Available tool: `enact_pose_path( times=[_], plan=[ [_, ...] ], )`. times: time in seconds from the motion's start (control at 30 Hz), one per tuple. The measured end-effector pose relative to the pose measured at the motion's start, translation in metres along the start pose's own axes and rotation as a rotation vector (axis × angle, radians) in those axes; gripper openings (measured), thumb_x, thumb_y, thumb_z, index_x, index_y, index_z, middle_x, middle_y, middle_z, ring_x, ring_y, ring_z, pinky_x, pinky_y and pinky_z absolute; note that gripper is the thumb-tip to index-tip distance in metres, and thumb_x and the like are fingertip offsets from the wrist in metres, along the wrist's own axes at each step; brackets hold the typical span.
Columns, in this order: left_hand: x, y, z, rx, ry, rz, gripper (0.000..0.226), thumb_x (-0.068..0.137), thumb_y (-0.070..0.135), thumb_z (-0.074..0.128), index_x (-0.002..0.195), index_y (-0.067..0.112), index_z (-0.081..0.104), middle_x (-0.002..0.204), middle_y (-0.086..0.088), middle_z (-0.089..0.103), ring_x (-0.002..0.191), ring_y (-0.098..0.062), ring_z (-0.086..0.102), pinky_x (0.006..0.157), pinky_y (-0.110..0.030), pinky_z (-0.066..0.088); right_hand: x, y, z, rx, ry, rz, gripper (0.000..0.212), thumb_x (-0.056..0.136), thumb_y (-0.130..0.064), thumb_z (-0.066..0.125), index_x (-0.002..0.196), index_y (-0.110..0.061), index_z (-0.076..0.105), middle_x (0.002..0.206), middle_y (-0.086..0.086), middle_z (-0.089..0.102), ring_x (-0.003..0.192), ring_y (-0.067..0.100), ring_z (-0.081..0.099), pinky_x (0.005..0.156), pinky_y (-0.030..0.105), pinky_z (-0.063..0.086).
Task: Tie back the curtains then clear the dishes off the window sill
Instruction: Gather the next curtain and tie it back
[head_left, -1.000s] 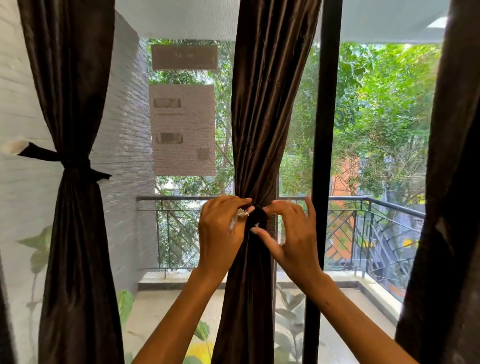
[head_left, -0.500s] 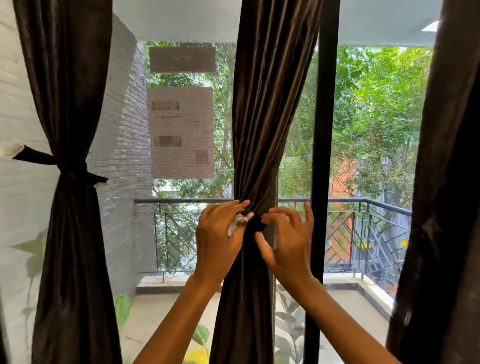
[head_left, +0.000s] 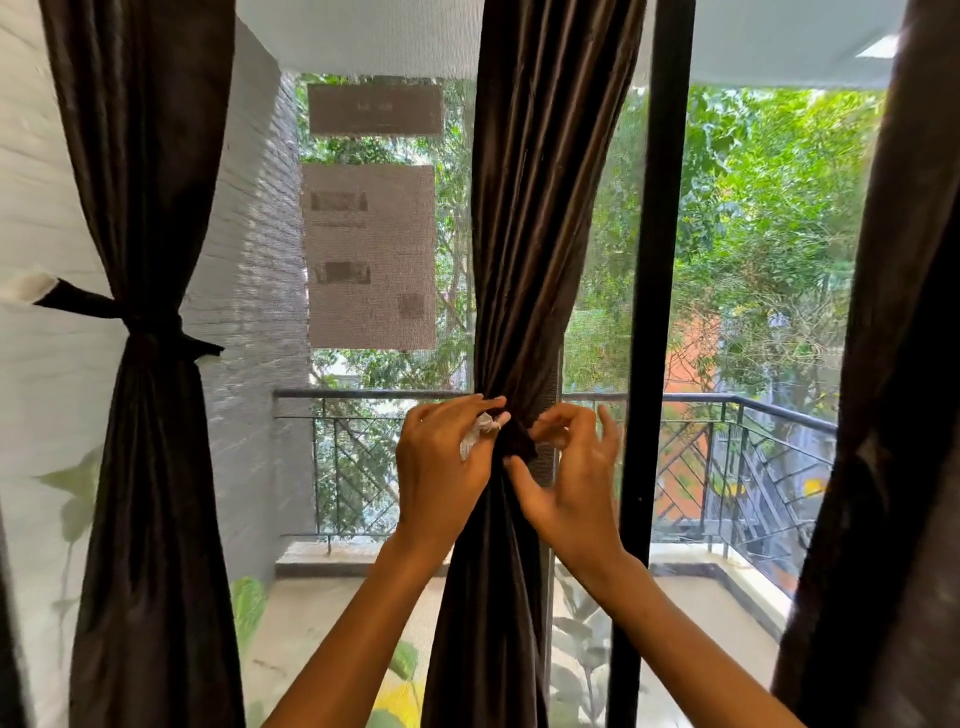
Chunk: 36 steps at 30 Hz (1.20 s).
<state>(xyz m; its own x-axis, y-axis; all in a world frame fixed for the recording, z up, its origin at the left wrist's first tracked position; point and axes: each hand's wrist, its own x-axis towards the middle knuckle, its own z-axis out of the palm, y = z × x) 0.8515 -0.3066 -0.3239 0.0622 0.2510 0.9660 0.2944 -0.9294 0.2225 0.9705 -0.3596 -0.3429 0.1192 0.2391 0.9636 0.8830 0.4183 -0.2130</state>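
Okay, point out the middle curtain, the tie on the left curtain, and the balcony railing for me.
middle curtain (head_left: 530, 234): head view, on the folds above the hands.
left curtain tie (head_left: 150, 325): head view, on the band where it cinches the fabric.
balcony railing (head_left: 363, 395): head view, on the top rail.

Three dark curtains (head_left: 524, 208) hang at the window frame post (head_left: 654, 312): two left of it, one right; two hands (head_left: 441, 467).
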Motion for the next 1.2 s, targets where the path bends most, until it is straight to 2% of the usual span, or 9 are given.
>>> enact_pose_path(
  times=[0.13, 0.27, 0.37, 0.57, 0.73, 0.83, 1.0, 1.13, 1.2],
  plan=[
    [0.002, 0.004, 0.004, -0.044, -0.050, -0.025, 0.023, 0.084, 0.024, 0.065, 0.106, 0.021, 0.072, 0.102, 0.007, 0.072, 0.093, -0.002, 0.060, 0.086, -0.031, 0.042, -0.005, -0.005, -0.007, -0.102, 0.081, -0.045, 0.041, 0.065, -0.018, 0.071, 0.095, -0.018, 0.041, 0.087, -0.009, 0.049, 0.088, 0.007, 0.050, 0.111, 0.043, 0.018],
    [0.005, 0.008, 0.007, -0.084, -0.020, -0.114, 0.025, 0.085, 0.037, 0.060, 0.104, 0.025, 0.071, 0.092, 0.010, 0.072, 0.088, -0.015, 0.062, 0.079, -0.032, 0.046, 0.003, 0.004, -0.022, -0.371, 0.176, -0.221, 0.011, 0.074, -0.019, 0.074, 0.081, -0.016, 0.065, 0.089, -0.006, 0.066, 0.105, 0.018, 0.055, 0.105, 0.061, 0.024],
    [0.006, 0.007, 0.009, -0.152, -0.003, -0.150, 0.026, 0.085, 0.039, 0.060, 0.101, 0.024, 0.072, 0.086, 0.007, 0.072, 0.084, -0.015, 0.065, 0.075, -0.036, 0.051, 0.006, 0.007, -0.028, -0.367, 0.155, -0.261, 0.002, 0.080, -0.020, 0.073, 0.079, -0.019, 0.072, 0.098, -0.003, 0.068, 0.110, 0.022, 0.055, 0.100, 0.066, 0.026],
    [0.003, 0.008, 0.012, -0.249, -0.021, -0.193, 0.033, 0.084, 0.046, 0.056, 0.101, 0.023, 0.073, 0.090, 0.008, 0.073, 0.087, -0.005, 0.066, 0.077, -0.037, 0.053, 0.001, 0.015, -0.031, -0.112, 0.038, -0.050, 0.012, 0.083, -0.033, 0.064, 0.083, -0.025, 0.073, 0.092, -0.014, 0.066, 0.103, 0.011, 0.058, 0.104, 0.061, 0.025],
    [0.001, 0.009, 0.015, -0.257, -0.056, -0.185, 0.034, 0.086, 0.046, 0.055, 0.103, 0.022, 0.073, 0.095, 0.007, 0.073, 0.091, -0.005, 0.066, 0.079, -0.036, 0.054, 0.001, 0.007, -0.027, -0.341, 0.056, -0.183, 0.008, 0.078, -0.025, 0.073, 0.083, -0.019, 0.070, 0.089, -0.005, 0.066, 0.092, 0.014, 0.058, 0.101, 0.052, 0.035],
    [0.000, 0.005, 0.015, -0.236, -0.066, -0.194, 0.036, 0.084, 0.047, 0.056, 0.106, 0.024, 0.072, 0.101, 0.008, 0.072, 0.096, -0.008, 0.065, 0.082, -0.038, 0.053, 0.003, 0.009, -0.027, -0.322, 0.052, -0.214, 0.003, 0.078, -0.017, 0.073, 0.079, -0.018, 0.071, 0.086, -0.007, 0.067, 0.092, 0.013, 0.059, 0.102, 0.048, 0.034],
    [-0.004, 0.005, 0.010, -0.292, 0.033, -0.169, 0.023, 0.081, 0.024, 0.070, 0.102, 0.018, 0.074, 0.103, 0.004, 0.073, 0.101, -0.005, 0.065, 0.088, -0.037, 0.053, 0.001, 0.011, -0.035, -0.178, 0.032, -0.184, 0.007, 0.076, -0.014, 0.075, 0.076, -0.020, 0.072, 0.081, -0.011, 0.071, 0.100, 0.009, 0.063, 0.108, 0.052, 0.026],
    [-0.014, 0.011, 0.012, -0.354, 0.211, -0.162, 0.018, 0.077, 0.004, 0.074, 0.094, 0.007, 0.074, 0.100, 0.000, 0.071, 0.098, -0.006, 0.066, 0.087, -0.023, 0.051, 0.003, 0.010, -0.043, -0.172, 0.020, -0.220, 0.005, 0.077, -0.017, 0.073, 0.074, -0.021, 0.071, 0.074, -0.013, 0.069, 0.100, 0.007, 0.060, 0.106, 0.056, 0.027],
    [-0.017, 0.011, 0.012, -0.413, 0.251, -0.212, 0.020, 0.076, 0.003, 0.073, 0.093, 0.014, 0.073, 0.096, 0.003, 0.072, 0.095, -0.005, 0.066, 0.085, -0.019, 0.050, 0.003, 0.015, -0.048, -0.188, 0.002, -0.235, 0.007, 0.077, -0.016, 0.073, 0.074, -0.022, 0.070, 0.074, -0.014, 0.068, 0.097, 0.009, 0.061, 0.105, 0.058, 0.027]
  ],
)
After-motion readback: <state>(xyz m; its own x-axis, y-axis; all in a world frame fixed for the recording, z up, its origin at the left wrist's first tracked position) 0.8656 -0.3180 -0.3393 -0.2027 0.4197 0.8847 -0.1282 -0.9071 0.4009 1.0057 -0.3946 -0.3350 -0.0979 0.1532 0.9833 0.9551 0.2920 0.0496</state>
